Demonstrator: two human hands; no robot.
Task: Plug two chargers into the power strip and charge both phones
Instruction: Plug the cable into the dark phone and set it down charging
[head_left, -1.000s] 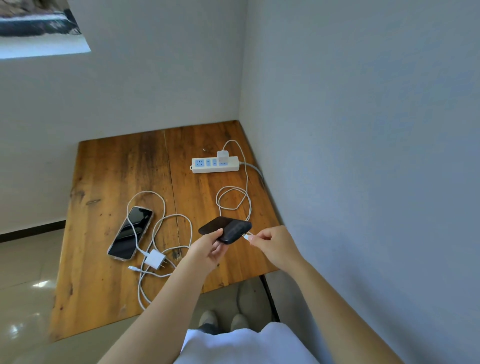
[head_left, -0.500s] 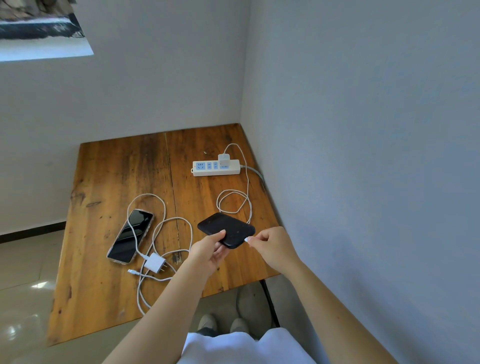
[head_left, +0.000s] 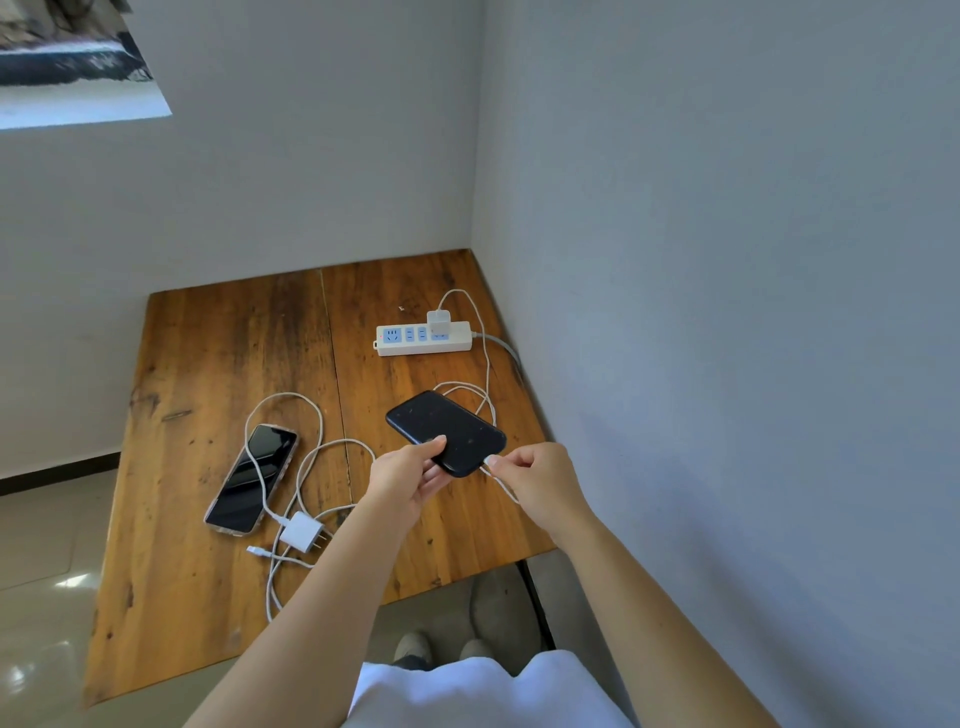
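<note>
My left hand (head_left: 410, 478) holds a black phone (head_left: 447, 431) above the table's near right part, its screen facing up. My right hand (head_left: 540, 480) pinches the white cable end (head_left: 488, 465) right at the phone's near edge. That cable (head_left: 485, 374) runs back to a white charger (head_left: 439, 323) plugged into the white power strip (head_left: 423, 339). A second phone (head_left: 253, 478) lies flat on the left. Beside it rests a loose white charger (head_left: 303, 531) with its cable (head_left: 311, 457) looped over the table.
The wooden table (head_left: 197, 353) fits into a corner, with white walls behind it and along its right side. The power strip's own grey cord (head_left: 506, 347) leads off to the right wall. My shoes (head_left: 441, 649) show below the table's near edge.
The black phone has been tilted flatter and raised slightly away from me. My right hand has brought the cable end up against the phone's near edge.
</note>
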